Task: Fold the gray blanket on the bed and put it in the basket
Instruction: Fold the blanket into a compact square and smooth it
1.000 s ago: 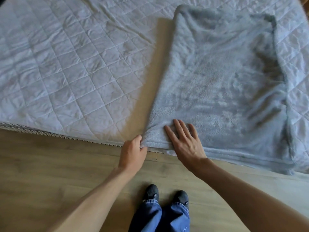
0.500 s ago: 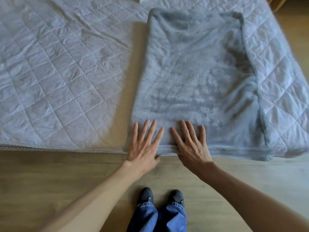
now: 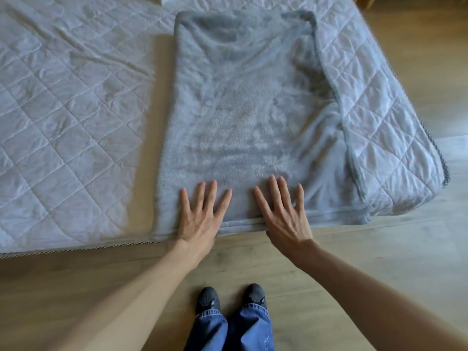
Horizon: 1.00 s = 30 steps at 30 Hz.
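Head view: left hand and right hand, fingers spread, press the soft, likely light blanket at its near hem; corners offer the best grip.

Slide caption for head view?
Person's left hand and right hand press flat on the folded gray blanket at the bed edge.

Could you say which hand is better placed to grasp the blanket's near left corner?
Probably left: the left hand lies flat on the gray blanket beside that corner; the right hand rests farther away.
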{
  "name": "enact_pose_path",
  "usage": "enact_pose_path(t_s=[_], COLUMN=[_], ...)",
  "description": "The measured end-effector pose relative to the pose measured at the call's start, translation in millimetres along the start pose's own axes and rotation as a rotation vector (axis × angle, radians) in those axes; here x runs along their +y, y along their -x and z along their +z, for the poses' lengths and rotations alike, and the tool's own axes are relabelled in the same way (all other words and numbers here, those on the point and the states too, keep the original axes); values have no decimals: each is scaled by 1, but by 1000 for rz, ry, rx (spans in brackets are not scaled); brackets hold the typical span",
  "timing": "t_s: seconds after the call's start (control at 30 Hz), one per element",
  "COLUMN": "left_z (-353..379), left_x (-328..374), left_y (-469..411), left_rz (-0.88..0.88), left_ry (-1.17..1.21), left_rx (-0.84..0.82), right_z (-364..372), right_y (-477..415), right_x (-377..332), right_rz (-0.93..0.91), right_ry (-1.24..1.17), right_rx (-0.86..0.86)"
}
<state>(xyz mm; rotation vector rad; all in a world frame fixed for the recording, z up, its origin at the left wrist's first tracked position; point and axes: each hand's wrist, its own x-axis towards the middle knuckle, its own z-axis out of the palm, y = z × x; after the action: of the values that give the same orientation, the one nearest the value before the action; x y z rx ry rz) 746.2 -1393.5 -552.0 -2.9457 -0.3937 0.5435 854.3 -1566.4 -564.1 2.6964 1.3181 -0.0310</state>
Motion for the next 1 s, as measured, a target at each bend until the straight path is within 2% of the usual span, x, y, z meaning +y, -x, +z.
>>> enact_pose_path(t_s=[0.37, 0.5, 0.67, 0.83, 1.0], left_z=[-4, -27, -61, -97, -126], left_x=[1, -11, -35, -59, -66], left_y=[-15, -18, -22, -33, -52], left_rz=[8, 77, 139, 175, 64], left_ry=[-4, 69, 217, 187, 112], left_rx=[-97, -99, -107, -23, 114], right_z=[5, -11, -39, -73, -101], right_y=[-15, -20, -28, -42, -65], right_x=[-9, -5, 4, 15, 15], right_rz=[18, 2, 4, 54, 144], right_ry=[-14, -16, -152, -146, -47], right_rx=[-137, -151, -136, -99, -14])
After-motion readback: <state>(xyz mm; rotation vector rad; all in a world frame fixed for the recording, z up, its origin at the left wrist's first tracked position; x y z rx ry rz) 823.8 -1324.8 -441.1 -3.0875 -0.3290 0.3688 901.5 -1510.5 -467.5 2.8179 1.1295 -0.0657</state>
